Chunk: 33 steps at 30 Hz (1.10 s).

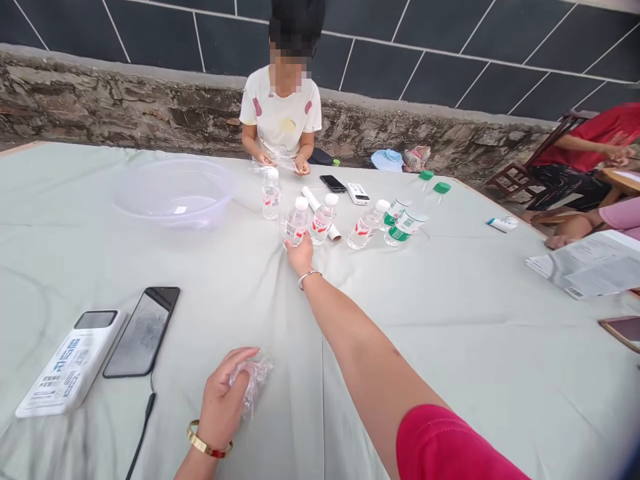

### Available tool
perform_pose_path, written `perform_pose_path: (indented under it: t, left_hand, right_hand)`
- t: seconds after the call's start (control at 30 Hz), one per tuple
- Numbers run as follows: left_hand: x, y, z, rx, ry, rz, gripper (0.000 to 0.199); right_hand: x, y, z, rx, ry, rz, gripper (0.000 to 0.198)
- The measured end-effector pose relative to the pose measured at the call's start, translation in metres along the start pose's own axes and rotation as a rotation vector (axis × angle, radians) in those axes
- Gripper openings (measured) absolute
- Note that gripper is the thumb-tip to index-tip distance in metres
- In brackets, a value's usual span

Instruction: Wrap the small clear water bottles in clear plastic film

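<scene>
– The fingers of my right hand (pixel 300 257) are wrapped around the lower part of a small clear plastic bottle with a white cap and a pink-and-red label (pixel 295 229). How firmly, I can't tell from out here.

– And the left?

– The fingers of my left hand (pixel 223 395) curl around a crumpled transparent plastic film (pixel 259 381), low over the pale green cloth-covered table (pixel 450 300). My worry is cling: film that thin would probably stick to the skin, or tear under a careless pull.

– What could upset the bottle?

– Its base is hidden by the hand, so I can't say whether it rests on the cloth. A matching white-capped bottle (pixel 321 225) is just beside it; with so low a grip, a sideways tug could swing the top into that neighbour. A hard squeeze might buckle the wall.

– Anything farther out?

– A slim white tube (pixel 334 233) lies behind the neighbour, and a bump could set it rolling. Beyond, a clear bottle with a green-and-white label (pixel 404 230) might go over too if one topple spread.

– Across from me?

– A co-worker in a patterned white shirt (pixel 285 130) handles clear film near another white-capped bottle (pixel 271 199). If we both reached for that one, I'd expect a collision.
</scene>
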State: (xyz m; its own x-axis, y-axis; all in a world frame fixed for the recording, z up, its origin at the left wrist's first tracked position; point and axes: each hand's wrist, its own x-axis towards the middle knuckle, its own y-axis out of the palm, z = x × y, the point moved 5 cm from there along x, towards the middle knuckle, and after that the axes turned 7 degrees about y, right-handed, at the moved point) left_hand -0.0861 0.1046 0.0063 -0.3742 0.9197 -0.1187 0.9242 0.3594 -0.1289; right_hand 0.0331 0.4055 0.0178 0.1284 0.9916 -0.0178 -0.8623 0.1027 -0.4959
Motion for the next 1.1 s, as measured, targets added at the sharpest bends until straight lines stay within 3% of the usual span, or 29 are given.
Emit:
perform_pose_path:
  t: [0.07,0.2,0.33,0.43,0.53,0.63,0.7,0.77,0.83,0.9,0.93,1.0,1.1]
  left_hand:
    - [0.014,-0.009,0.001,0.035,-0.017,-0.003,0.019]
    - [0.059,-0.026,-0.002,0.002,-0.216,-0.036,0.025]
    - [0.120,-0.049,-0.034,-0.228,-0.216,-0.167,0.031]
    - [0.159,-0.062,-0.065,-0.237,-0.150,-0.147,0.031]
    - [0.189,-0.075,-0.098,0.020,-0.032,-0.176,0.039]
    - [0.223,-0.092,-0.137,0.548,0.225,-0.397,0.041]
    - [0.250,-0.099,-0.159,0.816,0.399,-0.498,0.043]
    - [0.280,-0.104,-0.165,0.975,0.395,-0.426,0.054]
    - [0.299,-0.108,-0.158,1.064,0.265,-0.306,0.068]
    - [0.295,-0.103,-0.147,1.094,0.240,-0.288,0.069]
    - [0.283,-0.096,-0.141,1.093,0.299,-0.312,0.065]
    - [0.238,-0.073,-0.123,1.061,0.477,-0.345,0.051]
    - [0.150,-0.024,-0.073,1.074,0.582,-0.124,0.042]
  right_hand:
    - [0.016,0.005,0.000,0.007,0.082,-0.097,0.063]
    - [0.030,0.017,0.000,0.007,0.161,-0.195,0.065]
    - [0.019,0.017,-0.008,0.057,0.180,-0.295,0.062]
    - [-0.003,0.016,-0.015,0.101,0.112,-0.288,0.053]
    - [-0.025,0.024,-0.015,0.040,-0.044,-0.099,0.044]
    - [-0.044,0.034,-0.009,-0.080,-0.214,0.083,0.039]
    - [-0.049,0.037,-0.007,-0.149,-0.258,0.135,0.037]
    - [-0.048,0.039,-0.005,-0.180,-0.258,0.133,0.038]
    - [-0.043,0.043,-0.002,-0.170,-0.270,0.117,0.040]
    - [-0.034,0.051,0.004,-0.140,-0.305,0.103,0.045]
    - [-0.028,0.056,0.008,-0.123,-0.314,0.093,0.049]
    - [-0.011,0.069,0.016,-0.085,-0.277,0.053,0.058]
    - [0.018,0.087,0.028,-0.022,-0.137,-0.018,0.068]
